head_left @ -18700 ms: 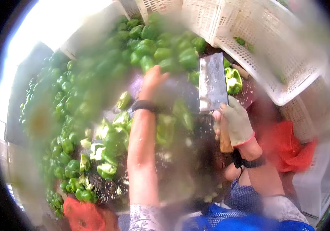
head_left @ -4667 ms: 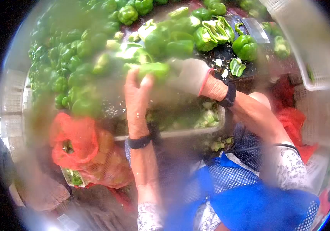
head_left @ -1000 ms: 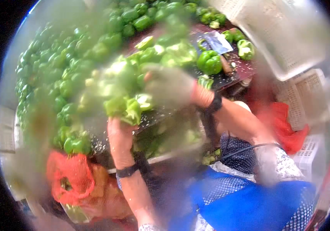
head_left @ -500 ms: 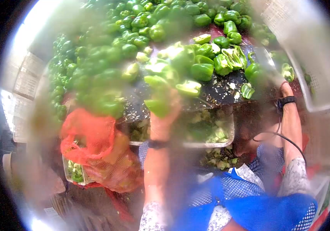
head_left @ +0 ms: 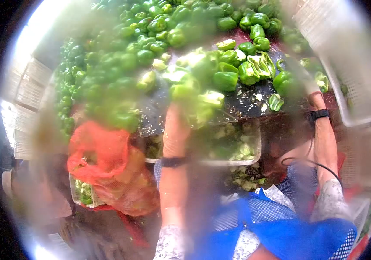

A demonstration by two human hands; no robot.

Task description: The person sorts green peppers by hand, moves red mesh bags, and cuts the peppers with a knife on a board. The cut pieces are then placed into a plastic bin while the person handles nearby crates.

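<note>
My left hand reaches up onto the front edge of a dark cutting board and touches cut green pepper pieces. Blur and the peppers hide its fingers. My gloved right hand is at the board's right end, beside a whole green pepper. It is smeared, so its grip does not show. More halved peppers lie on the board. Below the board's front edge stands a clear tray with pale pepper scraps.
A big pile of whole green peppers fills the table behind and to the left. A red mesh bag hangs at the lower left. White plastic crates stand at the right, with more at the left. Scraps lie below the tray.
My left hand has slid slightly up onto the board among the pepper pieces. My right hand stays at the board's right end. A second ago both hands held cut peppers nearer to me.
</note>
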